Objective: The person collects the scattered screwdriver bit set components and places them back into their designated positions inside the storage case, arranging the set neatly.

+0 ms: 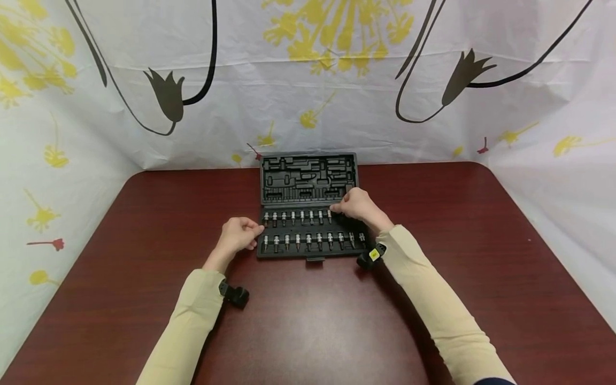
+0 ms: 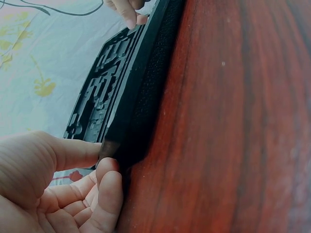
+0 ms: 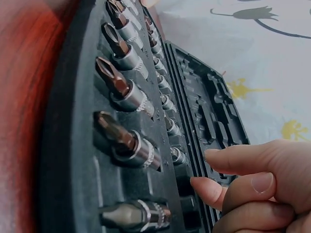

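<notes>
Left hand (image 1: 236,233) pinches black rectangular plastic case (image 1: 314,229), likely stiff, best gripped at its sides; right hand (image 1: 357,204) narrowly parted, empty.

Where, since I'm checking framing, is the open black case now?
In the head view, the open black case lies centrally near the far edge of the table, left hand at the case's left edge, right hand over its right side.

- the black rectangular plastic case (image 1: 310,230) is showing a matt, pebbled side;
- small silver cylindrical metal sockets (image 3: 139,150) are gleaming;
- the red-brown wood-grained tabletop (image 1: 308,321) is shining smoothly
</notes>
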{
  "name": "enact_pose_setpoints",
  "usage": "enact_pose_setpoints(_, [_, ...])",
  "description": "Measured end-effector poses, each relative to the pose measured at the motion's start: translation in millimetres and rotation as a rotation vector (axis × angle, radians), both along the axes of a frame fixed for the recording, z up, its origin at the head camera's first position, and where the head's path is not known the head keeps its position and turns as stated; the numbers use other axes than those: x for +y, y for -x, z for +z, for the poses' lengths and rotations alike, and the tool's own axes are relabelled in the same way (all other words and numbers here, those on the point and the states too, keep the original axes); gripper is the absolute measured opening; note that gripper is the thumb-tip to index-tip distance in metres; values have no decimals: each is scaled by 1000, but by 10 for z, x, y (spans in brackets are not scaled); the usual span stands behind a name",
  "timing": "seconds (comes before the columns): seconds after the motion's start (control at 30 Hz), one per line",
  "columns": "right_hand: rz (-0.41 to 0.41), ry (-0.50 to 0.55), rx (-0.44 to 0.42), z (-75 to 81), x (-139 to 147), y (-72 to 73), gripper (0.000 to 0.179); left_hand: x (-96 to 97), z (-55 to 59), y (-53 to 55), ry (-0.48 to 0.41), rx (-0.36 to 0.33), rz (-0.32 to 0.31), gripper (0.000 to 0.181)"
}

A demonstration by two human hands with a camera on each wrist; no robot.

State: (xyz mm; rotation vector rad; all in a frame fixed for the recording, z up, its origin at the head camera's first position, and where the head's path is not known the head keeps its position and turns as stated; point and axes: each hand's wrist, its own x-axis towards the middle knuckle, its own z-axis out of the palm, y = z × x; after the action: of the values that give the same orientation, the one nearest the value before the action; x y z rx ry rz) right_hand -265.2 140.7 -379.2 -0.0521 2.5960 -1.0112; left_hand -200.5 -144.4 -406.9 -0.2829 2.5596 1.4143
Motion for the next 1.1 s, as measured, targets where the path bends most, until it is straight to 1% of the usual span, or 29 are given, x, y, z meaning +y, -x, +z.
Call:
enact_pose_setpoints(0.17, [13,9,23,16,47,-47,51,7,-1,3,1,-2,4,18])
enact_pose_setpoints(0.4, [29,-25,65,66,110,-116,42,4,-7,2,3,7,3,18])
enact_pose_setpoints(0.67, [44,-31,88,106,183,-183,35,11,-3,-1,5,4,4,18])
enact_pose_setpoints(0.8, [39,-39,99,114,215,-207,31,9,-9,4,6,-3,-1,19])
enact_pose_setpoints(1.1, [34,-60,133,114,315,-272,29,0,-3,5,16,-5,-4,20])
